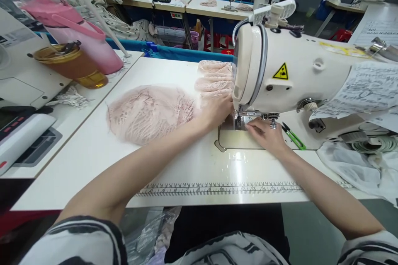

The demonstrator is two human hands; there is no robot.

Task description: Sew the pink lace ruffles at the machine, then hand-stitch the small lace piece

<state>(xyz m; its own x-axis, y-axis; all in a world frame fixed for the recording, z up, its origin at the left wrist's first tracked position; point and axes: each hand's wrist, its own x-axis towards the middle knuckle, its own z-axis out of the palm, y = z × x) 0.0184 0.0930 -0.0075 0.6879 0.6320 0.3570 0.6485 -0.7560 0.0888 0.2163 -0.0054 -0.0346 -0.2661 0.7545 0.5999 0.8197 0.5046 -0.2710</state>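
Note:
The white sewing machine (289,66) stands at the right, its presser foot (239,121) low over the bed. My left hand (218,111) is just left of the foot, with its fingers curled on pink lace fabric (214,85); the fingertips are partly hidden behind the machine head. That lace lies in gathered folds beyond the hand. To the right of the foot, my right hand (266,133) has its thumb and forefinger pinched together; what is between them is too small to make out. Green-handled thread snips (294,136) lie beside this hand.
A pile of pink lace (151,114) lies left on the white table. Farther left are an amber cup (71,64) and a pink bottle (77,29). A printed ruler (217,189) runs along the front edge. White sheer fabric (351,165) lies at the right.

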